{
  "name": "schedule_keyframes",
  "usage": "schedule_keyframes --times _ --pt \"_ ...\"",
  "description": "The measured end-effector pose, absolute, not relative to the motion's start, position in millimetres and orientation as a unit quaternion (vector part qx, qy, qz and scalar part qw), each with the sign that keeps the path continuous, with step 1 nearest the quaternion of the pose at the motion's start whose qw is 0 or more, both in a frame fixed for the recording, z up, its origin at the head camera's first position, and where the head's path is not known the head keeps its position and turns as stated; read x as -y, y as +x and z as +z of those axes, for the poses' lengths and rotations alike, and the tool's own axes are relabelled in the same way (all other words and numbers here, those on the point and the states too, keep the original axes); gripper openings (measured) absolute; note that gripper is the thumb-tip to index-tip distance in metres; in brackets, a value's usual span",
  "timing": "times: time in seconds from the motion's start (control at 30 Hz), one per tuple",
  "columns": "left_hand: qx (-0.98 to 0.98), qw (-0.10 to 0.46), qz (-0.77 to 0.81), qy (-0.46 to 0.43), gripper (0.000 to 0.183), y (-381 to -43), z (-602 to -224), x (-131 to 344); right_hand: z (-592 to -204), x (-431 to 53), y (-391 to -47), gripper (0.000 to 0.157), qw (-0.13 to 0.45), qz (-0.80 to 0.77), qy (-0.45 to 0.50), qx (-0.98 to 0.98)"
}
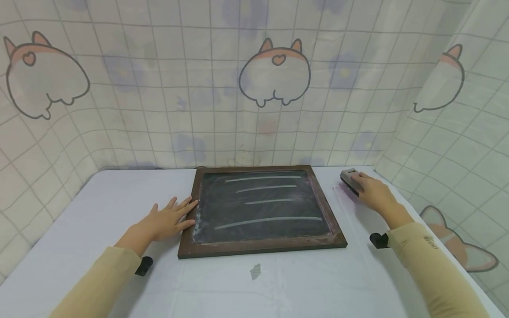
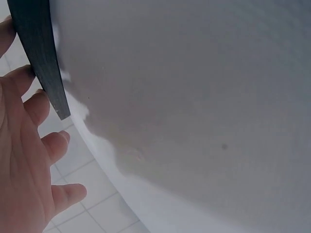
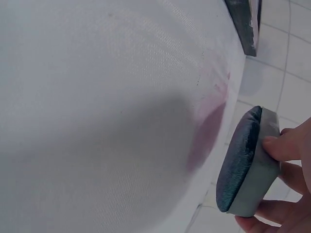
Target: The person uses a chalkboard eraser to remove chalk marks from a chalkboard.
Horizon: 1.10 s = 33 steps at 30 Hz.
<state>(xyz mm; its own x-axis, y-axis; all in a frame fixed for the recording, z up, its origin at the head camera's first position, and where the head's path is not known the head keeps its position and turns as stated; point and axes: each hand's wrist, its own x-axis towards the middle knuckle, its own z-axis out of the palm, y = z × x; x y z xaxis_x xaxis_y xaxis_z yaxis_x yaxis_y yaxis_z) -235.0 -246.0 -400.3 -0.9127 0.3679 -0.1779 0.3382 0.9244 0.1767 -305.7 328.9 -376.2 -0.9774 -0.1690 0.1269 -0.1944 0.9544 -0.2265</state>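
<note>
A blackboard [image 1: 262,207] in a brown wooden frame lies on the white table, with several pale chalk lines across its dark surface. My left hand [image 1: 169,219] rests with spread fingers on the left edge of the frame. In the left wrist view those fingers [image 2: 36,109] lie along the dark frame side [image 2: 41,53]. To the right of the board, my right hand [image 1: 375,192] grips a chalkboard eraser [image 1: 350,180]. The right wrist view shows its dark felt pad [image 3: 238,160] lifted off the cloth, with thumb and fingers around the grey back.
Pink chalk dust [image 3: 209,131] marks the white tablecloth [image 1: 294,282] near the eraser. A small grey patch [image 1: 256,271] shows in front of the board. Behind the table and along its sides hangs a checked curtain [image 1: 222,123] with cartoon animals.
</note>
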Motion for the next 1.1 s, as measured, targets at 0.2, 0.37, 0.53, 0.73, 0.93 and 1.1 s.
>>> schedule_keyframes --times 0.2,0.37,0.53,0.73,0.93,1.1 --pt "-0.975 0.106 0.072 0.180 0.073 -234 -399 246 -375 -330 -300 0.049 0.080 0.123 0.125 0.981" --pt "-0.975 0.109 0.072 0.178 0.074 -234 -397 245 -374 -330 -294 0.050 0.105 0.125 0.157 0.974" --pt "-0.975 0.109 0.073 0.180 0.073 -233 -395 244 -371 -329 -286 0.050 0.131 0.130 0.196 0.963" --pt "-0.975 0.110 0.075 0.180 0.073 -233 -396 244 -369 -322 -279 0.052 0.157 0.126 0.274 0.940" --pt "-0.975 0.108 0.077 0.181 0.074 -232 -397 245 -374 -308 -275 0.056 0.193 0.135 0.366 0.900" --pt "-0.974 0.105 0.078 0.183 0.074 -231 -395 244 -377 -293 -267 0.056 0.167 0.146 0.391 0.893"
